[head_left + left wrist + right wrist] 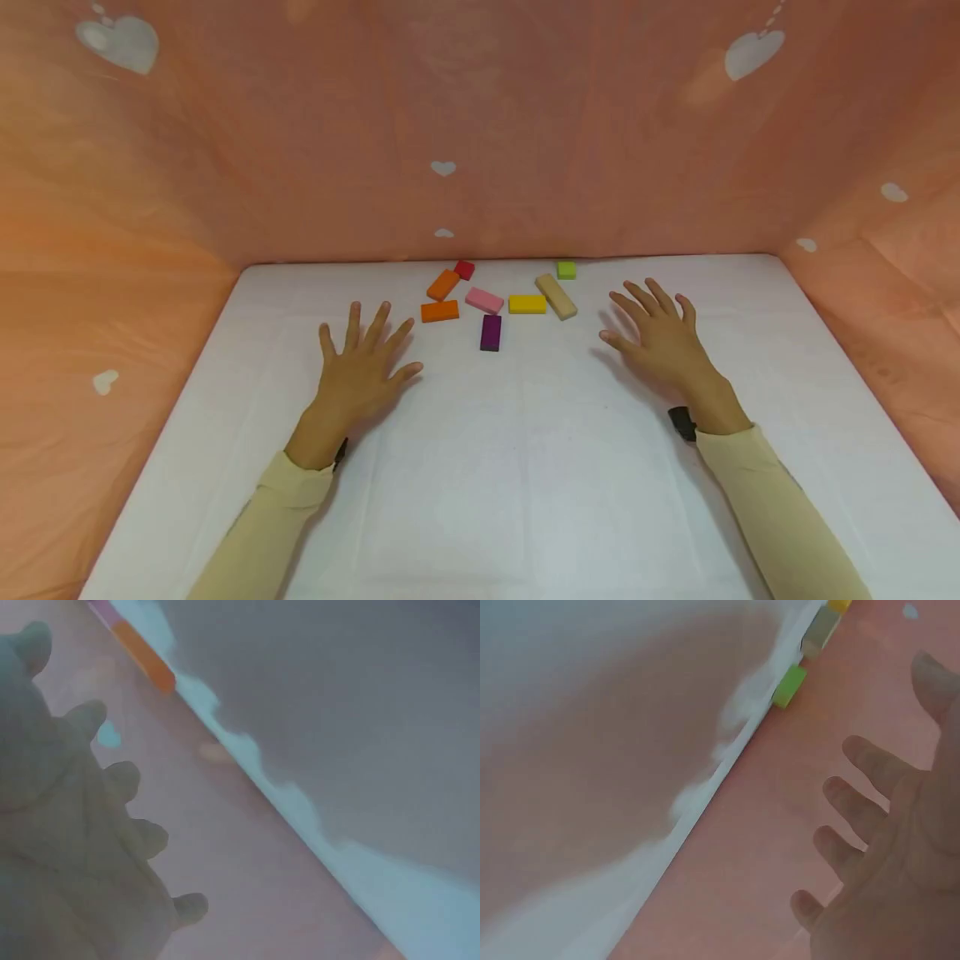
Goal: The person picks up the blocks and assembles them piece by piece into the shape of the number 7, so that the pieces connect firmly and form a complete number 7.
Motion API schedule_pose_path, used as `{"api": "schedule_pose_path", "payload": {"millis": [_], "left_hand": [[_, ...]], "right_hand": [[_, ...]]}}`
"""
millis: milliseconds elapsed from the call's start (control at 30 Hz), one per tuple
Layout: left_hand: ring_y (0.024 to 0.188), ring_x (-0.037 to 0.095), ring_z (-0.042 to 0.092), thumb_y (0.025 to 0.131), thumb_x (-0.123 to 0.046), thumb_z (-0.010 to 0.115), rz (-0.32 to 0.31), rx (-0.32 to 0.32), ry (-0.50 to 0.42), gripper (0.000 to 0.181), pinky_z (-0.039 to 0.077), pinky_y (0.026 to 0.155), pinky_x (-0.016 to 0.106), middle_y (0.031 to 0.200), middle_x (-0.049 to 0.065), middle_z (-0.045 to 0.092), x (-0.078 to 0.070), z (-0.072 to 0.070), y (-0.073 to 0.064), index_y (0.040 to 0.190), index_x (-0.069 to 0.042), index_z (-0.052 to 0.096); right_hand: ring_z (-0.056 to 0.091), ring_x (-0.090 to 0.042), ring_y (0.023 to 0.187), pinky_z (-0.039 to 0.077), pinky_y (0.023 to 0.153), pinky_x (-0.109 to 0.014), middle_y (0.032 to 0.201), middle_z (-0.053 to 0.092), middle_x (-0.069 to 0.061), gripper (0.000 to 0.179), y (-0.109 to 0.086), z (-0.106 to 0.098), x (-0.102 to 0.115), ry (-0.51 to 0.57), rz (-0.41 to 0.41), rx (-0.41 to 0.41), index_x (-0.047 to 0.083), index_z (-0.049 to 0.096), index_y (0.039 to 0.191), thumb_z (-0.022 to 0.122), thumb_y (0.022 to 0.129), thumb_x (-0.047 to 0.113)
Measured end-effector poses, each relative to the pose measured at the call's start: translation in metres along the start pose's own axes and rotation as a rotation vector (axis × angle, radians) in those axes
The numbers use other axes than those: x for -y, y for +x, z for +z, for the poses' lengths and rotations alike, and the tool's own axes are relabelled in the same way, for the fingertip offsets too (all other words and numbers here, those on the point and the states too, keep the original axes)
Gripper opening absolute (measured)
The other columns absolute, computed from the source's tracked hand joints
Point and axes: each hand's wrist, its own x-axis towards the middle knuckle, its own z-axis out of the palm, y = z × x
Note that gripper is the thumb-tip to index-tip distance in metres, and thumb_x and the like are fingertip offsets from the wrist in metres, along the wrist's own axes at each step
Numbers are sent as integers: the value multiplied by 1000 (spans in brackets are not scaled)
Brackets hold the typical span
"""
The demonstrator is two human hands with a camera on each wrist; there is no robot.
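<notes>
Fingers spread, my left hand (356, 379) hovers palm down over the white table, left of the blocks, holding nothing. My right hand (663, 346) is likewise spread and bare, to the right of them. Between the hands lie a purple block (491, 332), a pink block (484, 300), a yellow block (527, 304) and a long beige block (556, 297). Two orange blocks, one upper (443, 285) and one lower (439, 311), sit nearest the left hand. Behind them is a red block (465, 270). A light green block (566, 270) rests near the back edge, also seen in the right wrist view.
A peach cloth (510, 125) with pale hearts rises behind the table and along both sides. The white tabletop (480, 483) stretches from the blocks toward the front. Each wrist wears a dark strapped device, the right one (682, 423) showing more.
</notes>
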Motion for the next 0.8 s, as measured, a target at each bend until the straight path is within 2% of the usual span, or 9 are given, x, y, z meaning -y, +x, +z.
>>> {"api": "schedule_pose_path", "payload": {"millis": [100, 267, 433, 633, 800], "left_hand": [[154, 39, -15, 98, -65, 39, 27, 8, 2, 72, -11, 114, 74, 170, 3, -1, -7, 1, 8, 159, -31, 19], [155, 37, -12, 99, -63, 38, 61, 24, -48, 69, -1, 117, 73, 170, 2, 2, -18, 5, 23, 158, -29, 25], [156, 37, -9, 100, -62, 39, 104, 41, -106, 67, 6, 118, 71, 170, 2, 5, -27, 9, 35, 158, -29, 28], [155, 39, 1, 99, -61, 43, 151, 33, -120, 69, 16, 117, 70, 168, 4, 16, -41, 8, 47, 159, -33, 23], [154, 39, 11, 99, -54, 50, 197, 71, -133, 74, 21, 117, 67, 165, 6, 24, -54, 10, 58, 160, -26, 20]], "right_hand": [[13, -34, 154, 9, 115, -66, 163, 30, -10, 70, 10, 3, 7, -20, -38, -16, 19, 39, 153, 53, 96, 57], [19, -30, 153, 16, 114, -62, 159, 38, -9, 66, 26, 8, 16, -16, -92, -44, 18, 43, 151, 55, 96, 54], [24, -31, 152, 20, 114, -59, 156, 44, -9, 64, 37, 14, 23, 23, -136, -30, 16, 45, 150, 54, 98, 53], [28, -32, 150, 23, 114, -58, 154, 47, -10, 64, 49, 18, 35, 95, -163, -14, 16, 46, 149, 57, 97, 51], [31, -29, 149, 23, 117, -55, 153, 49, -6, 60, 58, 25, 46, 164, -176, 16, 19, 48, 148, 61, 96, 46]]}}
